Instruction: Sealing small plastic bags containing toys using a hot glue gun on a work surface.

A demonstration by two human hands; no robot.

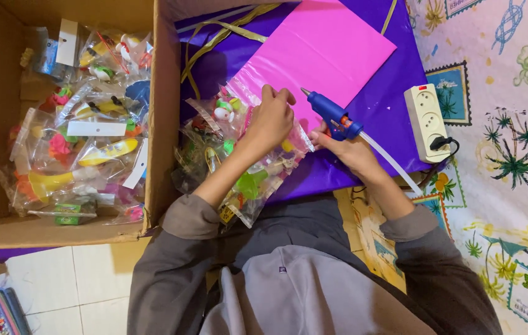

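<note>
From the head camera, the right hand (346, 149) is wrapped tight round the grip of one blue glue gun (332, 115), whose long axis runs diagonally with its nozzle aimed up and to the left at the near edge of a single pink sheet (323, 53) lying on purple wrapping (388, 105). The left hand (271, 119) has its fingers bent and pressed together, pinching the clear toy packet (239, 158) against that pink edge, just beside the nozzle. One cardboard box (163, 111) at the left holds many more toy packets, too jumbled to count, and one white power strip (426, 121) sits to the right.
</note>
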